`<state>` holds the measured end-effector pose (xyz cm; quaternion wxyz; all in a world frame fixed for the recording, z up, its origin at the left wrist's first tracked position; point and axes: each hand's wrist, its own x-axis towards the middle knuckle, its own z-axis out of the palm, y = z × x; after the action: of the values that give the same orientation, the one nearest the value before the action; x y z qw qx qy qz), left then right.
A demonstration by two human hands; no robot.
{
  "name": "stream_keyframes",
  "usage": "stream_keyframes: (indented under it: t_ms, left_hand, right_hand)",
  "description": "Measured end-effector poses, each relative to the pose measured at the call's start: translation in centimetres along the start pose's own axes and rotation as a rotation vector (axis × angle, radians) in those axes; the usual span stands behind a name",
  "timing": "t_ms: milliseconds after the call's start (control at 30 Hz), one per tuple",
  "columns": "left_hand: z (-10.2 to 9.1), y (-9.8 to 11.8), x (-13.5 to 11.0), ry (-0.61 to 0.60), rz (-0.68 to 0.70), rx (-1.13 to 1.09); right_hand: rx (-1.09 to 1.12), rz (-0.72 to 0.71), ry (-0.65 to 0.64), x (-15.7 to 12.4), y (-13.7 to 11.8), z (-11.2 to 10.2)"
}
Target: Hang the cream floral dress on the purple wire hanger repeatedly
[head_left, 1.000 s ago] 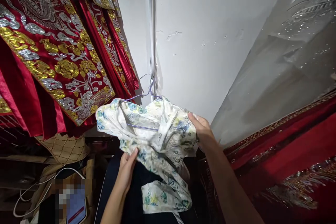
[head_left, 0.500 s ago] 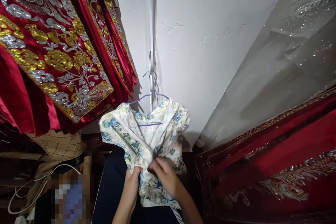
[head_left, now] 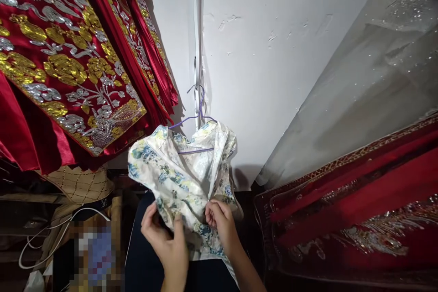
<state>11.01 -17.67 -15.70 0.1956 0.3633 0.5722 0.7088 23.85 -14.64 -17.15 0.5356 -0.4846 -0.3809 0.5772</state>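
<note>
Far left, hanging close and crowding that side: a red satin garment (head_left: 78,54) thick with gold and silver flowers. Below, a looped white cable (head_left: 89,209). Now the left hand (head_left: 164,232), spread, thumb well away from fingers, against the lower side of a white, blue-and-yellow floral blouse (head_left: 171,191), mid-view on a purple wire hanger (head_left: 200,112). Next, right hand (head_left: 221,223), curled, pinching the blouse's front edge. Above, room before a white wall (head_left: 253,77); then, slanting across the right, a grey translucent cover (head_left: 335,100) and red beaded fabric (head_left: 342,219).
</note>
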Motion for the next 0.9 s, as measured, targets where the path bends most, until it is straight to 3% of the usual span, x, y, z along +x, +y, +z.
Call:
stream_keyframes:
  t_ms: [67,200,267,367,533,667,800,900]
  left_hand:
    - [0.8,0.5,-1.3,-0.099,0.043,-0.021]
    - [2.0,-0.4,-1.7,-0.555,-0.37,-0.127]
    - [2.3,-1.0,-1.0,-0.679,-0.441,-0.124]
    - [2.3,-1.1,-0.1,-0.795,-0.372,-0.099]
    - [1.9,-1.5,0.2,-0.818,-0.219,0.038]
    - [1.7,-3.4,0.2,-0.931,-0.064,0.308]
    - [1.8,-4.0,0.5,-1.061,-0.004,0.588]
    - [2.3,-3.5,1.3,-1.13,0.017,0.73]
  right_hand:
    - [-0.003,-0.005,0.041,-0.2,0.0,-0.2]
    - [-0.086,-0.032,-0.053,-0.7,-0.6,-0.1]
    - [-0.13,-0.026,-0.128,-1.0,-1.0,0.0]
    - [-0.154,0.05,-0.237,-1.1,-1.6,0.1]
    - [-0.107,0.136,-0.275,0.4,-4.0,0.5]
    - [0.02,-0.002,-0.154,3.9,-9.9,1.1]
    - [0.222,-0.134,-0.168,7.0,-16.4,2.4]
    - [0.393,-0.172,-0.177,7.4,-18.0,3.8]
